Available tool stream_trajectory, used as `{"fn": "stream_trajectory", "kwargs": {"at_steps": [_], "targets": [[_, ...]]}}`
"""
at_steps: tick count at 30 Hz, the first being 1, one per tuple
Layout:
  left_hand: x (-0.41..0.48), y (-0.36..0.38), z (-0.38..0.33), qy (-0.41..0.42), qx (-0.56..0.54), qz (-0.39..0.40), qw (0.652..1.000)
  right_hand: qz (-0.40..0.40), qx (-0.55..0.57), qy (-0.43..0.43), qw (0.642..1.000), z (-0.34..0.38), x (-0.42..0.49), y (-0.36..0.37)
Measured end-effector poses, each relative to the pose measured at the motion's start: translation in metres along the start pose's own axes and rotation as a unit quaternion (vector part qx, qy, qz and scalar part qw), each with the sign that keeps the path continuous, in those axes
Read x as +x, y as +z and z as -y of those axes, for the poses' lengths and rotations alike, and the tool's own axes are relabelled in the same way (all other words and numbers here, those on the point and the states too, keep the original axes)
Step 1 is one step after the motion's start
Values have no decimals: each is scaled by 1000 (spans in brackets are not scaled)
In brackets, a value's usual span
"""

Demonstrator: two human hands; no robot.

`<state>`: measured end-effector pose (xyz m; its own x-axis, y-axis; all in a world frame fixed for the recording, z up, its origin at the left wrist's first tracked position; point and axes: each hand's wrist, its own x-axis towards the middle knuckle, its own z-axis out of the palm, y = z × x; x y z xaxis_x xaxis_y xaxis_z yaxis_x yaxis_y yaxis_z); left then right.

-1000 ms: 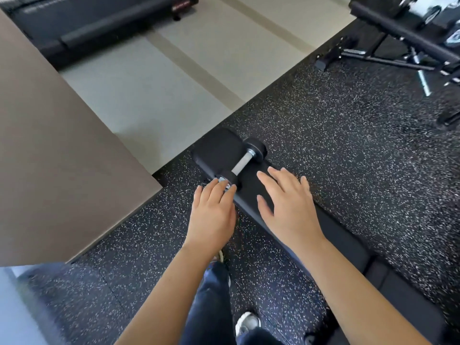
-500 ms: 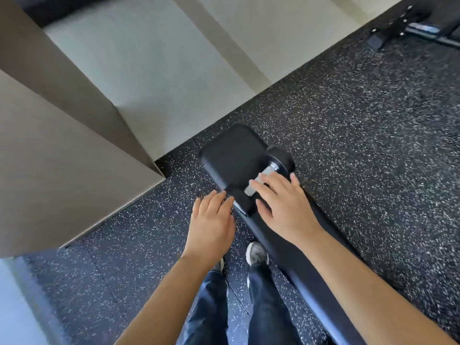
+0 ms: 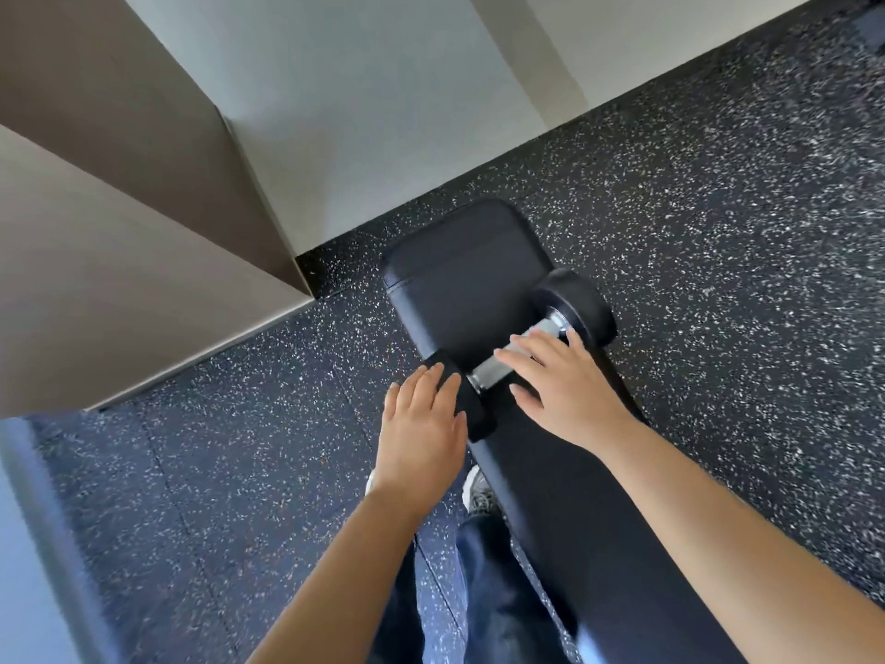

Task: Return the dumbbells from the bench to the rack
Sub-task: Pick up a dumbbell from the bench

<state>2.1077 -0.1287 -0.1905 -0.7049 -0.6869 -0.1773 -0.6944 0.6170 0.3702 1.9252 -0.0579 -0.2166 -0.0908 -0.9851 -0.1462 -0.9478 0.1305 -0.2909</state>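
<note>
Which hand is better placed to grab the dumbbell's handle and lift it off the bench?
Right. The right hand has straight fingers laid over the silver handle, between the two heads. The left hand sits at the near black head by the edge of the bench, off the handle.

Black padded vinyl desk stands on dark speckled rubber floor. One black round-headed dumbbell w/ chrome handle lies crosswise nr desk's far end, one head at each side edge.

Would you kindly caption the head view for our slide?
Left hand and right hand, both open, over a dumbbell lying across the bench.
</note>
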Motion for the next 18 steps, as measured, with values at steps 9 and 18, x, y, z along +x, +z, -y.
{"fn": "stream_trajectory", "kwargs": {"at_steps": [9,18], "targets": [[13,56,-5,-26,-6,22,999,101,54,2,993,-33,20,36],[14,80,-4,-59,-39,-39,997,118,57,-66,989,-46,44,57]]}}
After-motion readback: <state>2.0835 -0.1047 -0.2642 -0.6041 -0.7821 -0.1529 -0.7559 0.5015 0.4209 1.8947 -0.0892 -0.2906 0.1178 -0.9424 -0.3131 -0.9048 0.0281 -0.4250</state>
